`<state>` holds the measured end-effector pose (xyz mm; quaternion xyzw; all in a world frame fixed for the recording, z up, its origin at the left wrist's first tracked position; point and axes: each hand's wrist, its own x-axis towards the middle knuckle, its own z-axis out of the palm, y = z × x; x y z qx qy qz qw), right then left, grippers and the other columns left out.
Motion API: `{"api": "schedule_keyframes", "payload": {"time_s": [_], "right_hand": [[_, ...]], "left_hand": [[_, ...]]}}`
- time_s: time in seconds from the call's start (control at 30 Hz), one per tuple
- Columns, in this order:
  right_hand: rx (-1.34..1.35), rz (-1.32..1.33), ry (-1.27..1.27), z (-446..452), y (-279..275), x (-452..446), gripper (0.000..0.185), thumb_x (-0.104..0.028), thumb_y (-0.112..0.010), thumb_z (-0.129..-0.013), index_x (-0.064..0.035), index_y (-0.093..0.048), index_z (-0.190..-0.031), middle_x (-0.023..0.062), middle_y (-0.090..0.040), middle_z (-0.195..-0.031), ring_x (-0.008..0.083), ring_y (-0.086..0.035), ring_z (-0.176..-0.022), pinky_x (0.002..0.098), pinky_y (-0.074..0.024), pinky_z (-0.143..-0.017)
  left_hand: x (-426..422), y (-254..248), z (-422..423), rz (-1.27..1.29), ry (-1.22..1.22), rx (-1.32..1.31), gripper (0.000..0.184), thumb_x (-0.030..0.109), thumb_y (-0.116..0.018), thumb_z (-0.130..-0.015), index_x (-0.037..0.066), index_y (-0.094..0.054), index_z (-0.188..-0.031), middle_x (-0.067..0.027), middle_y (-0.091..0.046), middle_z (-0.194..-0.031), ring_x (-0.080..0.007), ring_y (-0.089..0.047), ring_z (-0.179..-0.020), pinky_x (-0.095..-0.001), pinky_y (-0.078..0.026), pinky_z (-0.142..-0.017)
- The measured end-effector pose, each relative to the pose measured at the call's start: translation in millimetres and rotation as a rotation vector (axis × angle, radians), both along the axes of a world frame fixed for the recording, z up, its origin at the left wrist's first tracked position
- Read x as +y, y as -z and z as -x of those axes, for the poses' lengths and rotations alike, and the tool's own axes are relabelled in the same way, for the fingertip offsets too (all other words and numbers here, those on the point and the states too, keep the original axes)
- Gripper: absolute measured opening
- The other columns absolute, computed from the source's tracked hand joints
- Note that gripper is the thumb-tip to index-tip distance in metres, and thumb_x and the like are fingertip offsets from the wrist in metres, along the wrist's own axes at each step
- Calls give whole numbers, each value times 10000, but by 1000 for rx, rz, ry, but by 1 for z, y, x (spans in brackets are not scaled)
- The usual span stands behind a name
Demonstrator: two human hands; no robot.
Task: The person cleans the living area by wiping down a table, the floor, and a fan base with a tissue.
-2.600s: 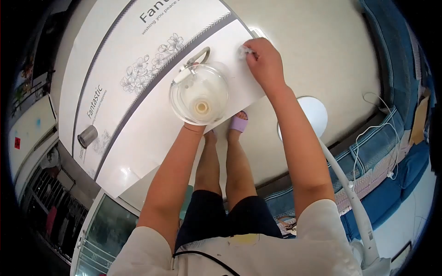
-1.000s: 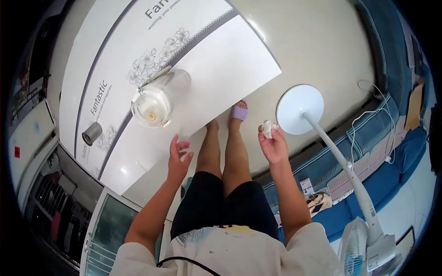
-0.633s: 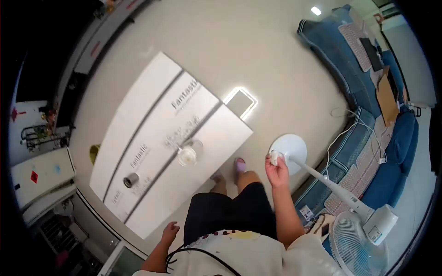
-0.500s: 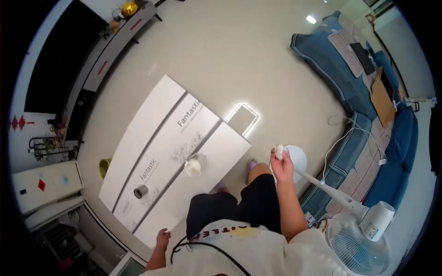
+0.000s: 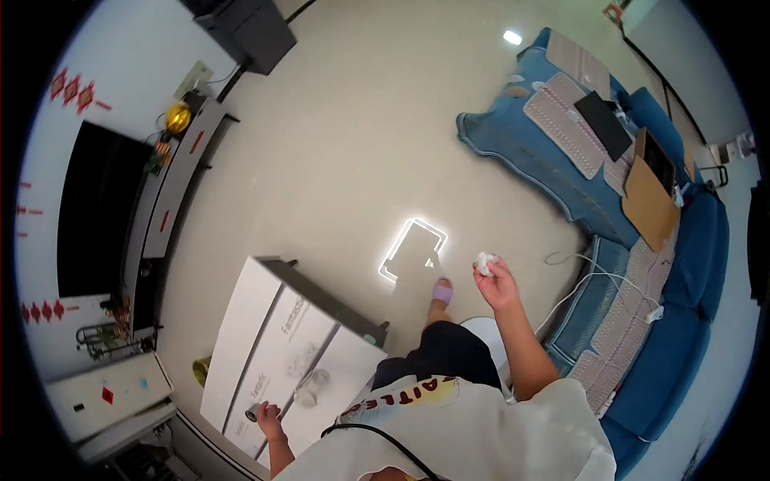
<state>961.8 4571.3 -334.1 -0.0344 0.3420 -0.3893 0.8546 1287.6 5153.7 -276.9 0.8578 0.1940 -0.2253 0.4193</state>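
Observation:
My right hand (image 5: 499,287) is raised over the floor, fingers closed round a crumpled white tissue (image 5: 486,263). Low at the left, my left hand (image 5: 271,420) appears over the near part of the white table (image 5: 241,353), its fingers apart and holding nothing. Beside its fingertips is a grey metal cup (image 5: 253,413), partly hidden by the hand. A clear pitcher (image 5: 311,388) stands on the table to the right of that hand, somewhat blurred.
A blue sofa (image 5: 521,176) with a cardboard box (image 5: 651,200) and white cables runs along the right. The fan's round white base (image 5: 486,330) is beside my leg. A TV cabinet (image 5: 172,200) stands at the left, and a dark box (image 5: 249,32) at the top.
I have moved back from the pitcher, and the view has swung up over the floor. The table now lies lower in view. The tissue stays in my right hand; my left hand has left the pitcher.

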Motion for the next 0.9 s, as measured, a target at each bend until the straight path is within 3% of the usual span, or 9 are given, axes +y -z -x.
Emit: {"api": "schedule_keyframes", "payload": {"time_s": [0.07, 0.17, 0.27, 0.37, 0.53, 0.7, 0.8, 0.83, 0.9], "right_hand": [[4, -10, -9, 5, -9, -40, 148, 15, -546, -785, -40, -527, -921, 116, -589, -930, 267, -569, -862, 353, -478, -764], [-33, -9, -48, -10, -22, -99, 140, 21, -557, -773, -44, -539, -896, 112, -596, -920, 266, -573, -864, 353, -476, -764], [-56, 2, -84, -46, -31, -155, 149, 30, -563, -764, -47, -542, -890, 110, -594, -930, 262, -572, -870, 355, -472, -779], [-132, 29, -145, -94, -50, -208, 151, 19, -550, -780, -44, -525, -915, 117, -585, -942, 260, -572, -873, 363, -481, -779], [-191, 132, -200, -169, -80, -313, 154, 11, -545, -786, -40, -520, -929, 121, -578, -949, 269, -570, -867, 357, -486, -740], [-161, 260, -26, -209, -109, -414, 167, 4, -535, -799, -39, -513, -959, 111, -578, -968, 256, -572, -874, 356, -481, -733], [-60, 188, 74, -207, -121, -445, 181, 3, -530, -803, -42, -507, -976, 111, -578, -972, 248, -574, -874, 357, -487, -731], [-29, 159, 117, -209, -122, -459, 187, 1, -528, -804, -42, -503, -984, 115, -577, -974, 246, -574, -874, 355, -494, -727], [-39, 176, 191, -205, -122, -486, 191, -1, -528, -805, -42, -500, -989, 118, -572, -983, 245, -572, -883, 353, -494, -734]], "left_hand": [[-81, -15, -3, -55, 211, 38, 276, 159, -506, -848, 108, -494, -1119, -30, -591, -827, -127, -564, -691, -247, -416, -571], [-154, -29, -2, 16, 239, 224, 302, 173, -495, -857, 110, -472, -1152, -37, -595, -883, -135, -573, -732, -253, -423, -587], [-148, -6, 11, -138, 197, 388, 313, 181, -503, -852, 121, -471, -1157, -34, -577, -869, -116, -545, -698, -228, -389, -550], [-98, 46, 42, -304, 215, 555, 347, 229, -488, -868, 138, -453, -1201, -75, -583, -1005, -165, -570, -833, -299, -449, -661], [-174, 61, 17, -596, 717, 492, 356, 242, -481, -871, 133, -456, -1208, -91, -570, -1060, -193, -560, -903, -328, -447, -727], [-325, 94, -166, -675, 1261, 145, 366, 256, -475, -873, 128, -459, -1215, -107, -558, -1115, -222, -549, -972, -356, -445, -793], [-477, 105, -322, -673, 1795, -524, 373, 264, -471, -874, 125, -461, -1220, -117, -551, -1148, -239, -543, -1014, -374, -444, -833], [-537, 109, -370, -685, 1574, -412, 369, 249, -489, -865, 82, -470, -1194, -144, -551, -1138, -257, -539, -1022, -374, -436, -849], [-691, 114, -456, -417, 1082, -376, 372, 218, -525, -846, -3, -488, -1142, -197, -550, -1119, -294, -529, -1038, -374, -420, -882]]}}
